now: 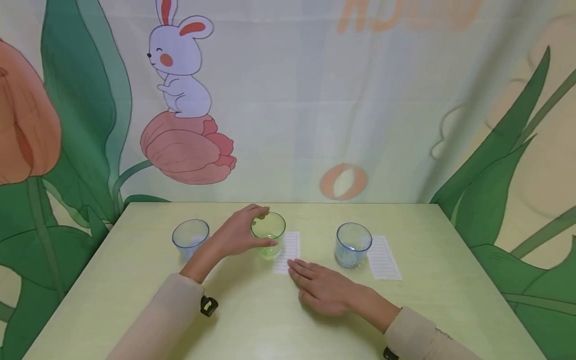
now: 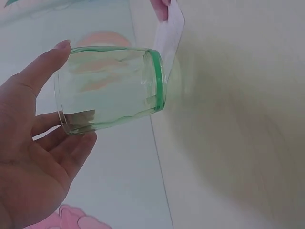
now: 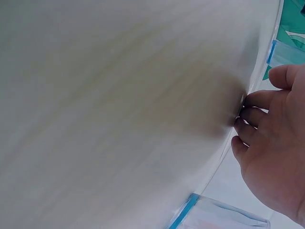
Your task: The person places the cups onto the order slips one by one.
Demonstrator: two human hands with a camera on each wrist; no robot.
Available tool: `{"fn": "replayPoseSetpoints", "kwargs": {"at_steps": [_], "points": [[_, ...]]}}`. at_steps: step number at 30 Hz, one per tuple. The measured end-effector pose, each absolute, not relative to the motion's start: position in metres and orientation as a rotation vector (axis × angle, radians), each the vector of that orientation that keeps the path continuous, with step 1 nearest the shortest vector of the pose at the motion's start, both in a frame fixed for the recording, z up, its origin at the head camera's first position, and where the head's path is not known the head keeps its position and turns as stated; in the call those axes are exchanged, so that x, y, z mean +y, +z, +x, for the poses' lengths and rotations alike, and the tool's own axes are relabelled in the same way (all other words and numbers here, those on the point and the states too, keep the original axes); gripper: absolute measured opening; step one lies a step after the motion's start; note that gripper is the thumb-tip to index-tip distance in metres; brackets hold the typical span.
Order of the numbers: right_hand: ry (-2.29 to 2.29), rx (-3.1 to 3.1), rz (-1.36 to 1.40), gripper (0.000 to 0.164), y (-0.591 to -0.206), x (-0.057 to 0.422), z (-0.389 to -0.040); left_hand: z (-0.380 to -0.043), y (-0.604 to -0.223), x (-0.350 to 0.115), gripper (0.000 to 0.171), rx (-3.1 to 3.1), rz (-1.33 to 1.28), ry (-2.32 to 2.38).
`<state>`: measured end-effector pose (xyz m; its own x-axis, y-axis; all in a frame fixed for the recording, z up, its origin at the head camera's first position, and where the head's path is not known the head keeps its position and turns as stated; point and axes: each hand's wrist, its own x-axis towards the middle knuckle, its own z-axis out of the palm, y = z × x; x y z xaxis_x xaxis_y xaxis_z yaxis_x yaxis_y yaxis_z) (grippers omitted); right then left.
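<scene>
Clearly, the left hand (image 1: 237, 233) pinches a green cup (image 1: 271, 229) (blue cups (image 1: 352, 246) flank it), right hand (image 1: 323, 289) outstretched.

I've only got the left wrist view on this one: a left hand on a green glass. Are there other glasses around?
Observer: Two, the left blue glass and the right blue glass, one on each side of the green glass.
Operator: Any paper I can't see?
Observer: A lined slip lies just right of the right blue glass.
Operator: And how does the right hand lie?
Observer: The right hand has its back up.
</scene>
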<state>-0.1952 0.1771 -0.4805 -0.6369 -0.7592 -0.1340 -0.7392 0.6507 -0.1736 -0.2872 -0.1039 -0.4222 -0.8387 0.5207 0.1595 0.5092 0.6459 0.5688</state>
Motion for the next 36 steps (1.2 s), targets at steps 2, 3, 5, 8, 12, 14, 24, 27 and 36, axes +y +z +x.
{"fn": "replayPoseSetpoints", "kwargs": {"at_steps": [2, 3, 5, 8, 12, 14, 24, 27, 36], "points": [[-0.145, 2.671, -1.235, 0.058, -0.481, 0.177, -0.195, -0.291, -0.424, -0.095, 0.092, 2.821, 0.89, 0.982], [-0.144, 2.669, -1.236, 0.058, -0.48, 0.176, -0.196, -0.292, -0.425, -0.091, 0.092, 2.816, 0.89, 0.986], [-0.14, 2.667, -1.239, 0.058, -0.48, 0.176, -0.196, -0.294, -0.427, -0.084, 0.093, 2.806, 0.888, 0.983], [-0.131, 2.661, -1.244, 0.058, -0.48, 0.175, -0.196, -0.296, -0.431, -0.077, 0.093, 2.793, 0.878, 0.96], [-0.129, 2.655, -1.247, 0.058, -0.48, 0.173, -0.197, -0.295, -0.432, -0.072, 0.092, 2.788, 0.865, 0.943], [-0.128, 2.656, -1.245, 0.058, -0.48, 0.173, -0.197, -0.294, -0.432, -0.07, 0.092, 2.793, 0.862, 0.94], [-0.141, 2.648, -1.26, 0.057, -0.478, 0.181, -0.199, -0.29, -0.433, -0.058, 0.093, 2.837, 0.827, 0.895], [-0.161, 2.641, -1.268, 0.056, -0.477, 0.184, -0.199, -0.287, -0.433, -0.057, 0.094, 2.856, 0.81, 0.881], [-0.147, 2.644, -1.27, 0.057, -0.485, 0.187, -0.201, -0.283, -0.434, -0.056, 0.096, 2.861, 0.793, 0.911]]}}
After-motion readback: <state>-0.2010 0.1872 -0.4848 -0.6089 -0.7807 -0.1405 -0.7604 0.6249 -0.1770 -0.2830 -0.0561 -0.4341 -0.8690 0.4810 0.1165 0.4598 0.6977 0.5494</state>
